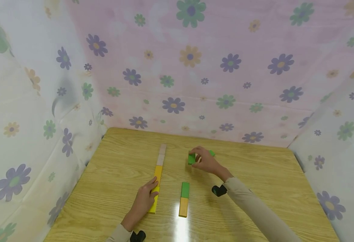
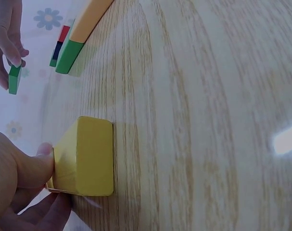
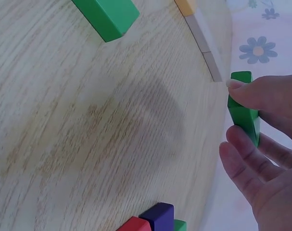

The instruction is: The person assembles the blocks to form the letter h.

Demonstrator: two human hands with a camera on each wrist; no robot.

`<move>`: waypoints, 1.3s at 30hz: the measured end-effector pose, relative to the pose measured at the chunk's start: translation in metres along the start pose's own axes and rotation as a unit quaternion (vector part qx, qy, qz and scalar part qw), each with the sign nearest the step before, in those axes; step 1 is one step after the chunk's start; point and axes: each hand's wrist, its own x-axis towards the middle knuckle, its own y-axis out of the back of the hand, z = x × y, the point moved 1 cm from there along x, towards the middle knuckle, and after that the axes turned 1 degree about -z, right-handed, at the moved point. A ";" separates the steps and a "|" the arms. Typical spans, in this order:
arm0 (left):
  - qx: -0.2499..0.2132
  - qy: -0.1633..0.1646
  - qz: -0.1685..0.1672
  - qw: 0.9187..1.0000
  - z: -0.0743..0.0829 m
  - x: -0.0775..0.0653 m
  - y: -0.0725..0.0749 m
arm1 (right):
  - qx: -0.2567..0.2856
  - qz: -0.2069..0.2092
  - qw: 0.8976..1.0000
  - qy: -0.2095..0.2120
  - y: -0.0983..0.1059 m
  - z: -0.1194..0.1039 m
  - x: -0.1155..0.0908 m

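In the head view my right hand pinches a green block between thumb and fingertips. The right wrist view has that block held up off the table. My left hand grips the bright yellow block at the near end of a straight row, thumb on one side and fingers on the other. Beyond it in this row lie an orange-yellow block and two pale blocks. Between the hands, a second green block lies end to end with an orange block.
Beyond my right hand, a red block, a dark blue block and another green block sit side by side, mostly hidden in the head view. Flowered cloth walls the wooden table at the back and sides.
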 end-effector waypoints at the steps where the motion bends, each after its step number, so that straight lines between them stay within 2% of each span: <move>1: -0.001 0.000 0.000 1.000 0.000 0.000 0.000 | 0.000 -0.001 1.000 0.003 0.000 -0.001 0.000; 18: 0.000 0.005 0.000 1.000 -0.001 0.000 0.000 | 0.024 -0.013 1.000 0.012 -0.011 -0.011 -0.012; 26: -0.002 0.008 -0.002 1.000 0.002 -0.001 0.001 | 0.039 -0.019 0.999 0.002 -0.017 -0.008 -0.014; 35: 0.000 0.004 -0.001 1.000 0.000 -0.001 0.000 | 0.044 -0.020 0.999 0.011 -0.025 -0.006 -0.018; 39: 0.000 0.007 -0.003 1.000 0.000 0.000 0.000 | 0.042 -0.023 0.999 0.000 -0.028 -0.005 -0.019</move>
